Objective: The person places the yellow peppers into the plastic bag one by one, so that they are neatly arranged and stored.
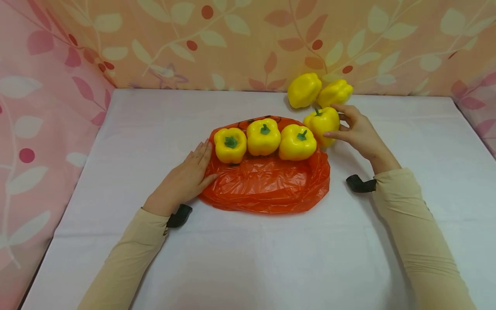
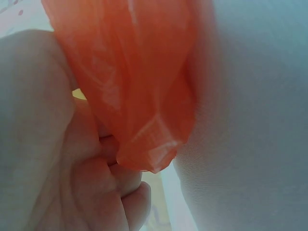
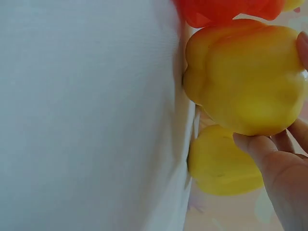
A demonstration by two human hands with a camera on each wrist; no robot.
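A red plastic bag [image 1: 263,185] lies spread on the table, its rim rolled down. Three yellow bell peppers, the left one [image 1: 230,145], the middle one [image 1: 264,137] and the right one [image 1: 297,142], stand stem up in a row along its far side. My left hand [image 1: 186,176] rests along the bag's left edge, fingers fairly straight; in the left wrist view red plastic [image 2: 139,86] covers part of the palm. My right hand [image 1: 362,131] holds a fourth yellow bell pepper [image 1: 322,125] between thumb and fingers, at the bag's far right corner. In the right wrist view this bell pepper [image 3: 250,77] appears upright.
Two more yellow bell peppers, one at the left [image 1: 304,90] and one at the right [image 1: 335,93], lie at the table's back edge beyond my right hand. A white cloth covers the table [image 1: 248,258]. Flowered curtains [image 1: 232,43] stand behind and at the sides.
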